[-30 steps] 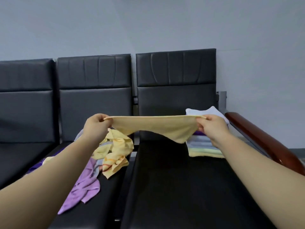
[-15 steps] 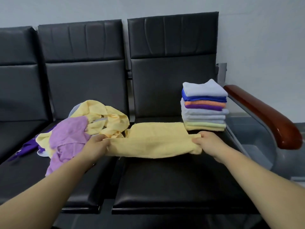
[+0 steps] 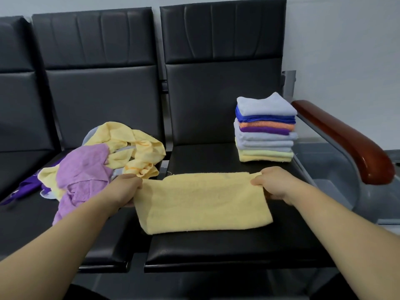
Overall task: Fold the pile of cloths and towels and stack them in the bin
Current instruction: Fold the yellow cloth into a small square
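Observation:
A yellow cloth (image 3: 201, 202) lies folded flat on the right black seat (image 3: 216, 250). My left hand (image 3: 124, 188) pinches its far left corner and my right hand (image 3: 275, 182) pinches its far right corner. A loose pile of unfolded cloths (image 3: 101, 161), yellow, lilac and dark purple, sits on the middle seat to the left. A neat stack of folded cloths (image 3: 266, 131) stands at the back right of the right seat. A clear grey bin (image 3: 337, 176) sits beyond the armrest on the right, partly hidden.
A brown wooden armrest (image 3: 350, 139) curves between the right seat and the bin. Black padded backrests (image 3: 223, 61) rise behind the seats against a pale wall. A third seat (image 3: 17, 161) lies at the far left.
The cloth, held stretched in the air a second ago, has come down onto the seat and now lies folded flat. My view has tilted down toward the seats.

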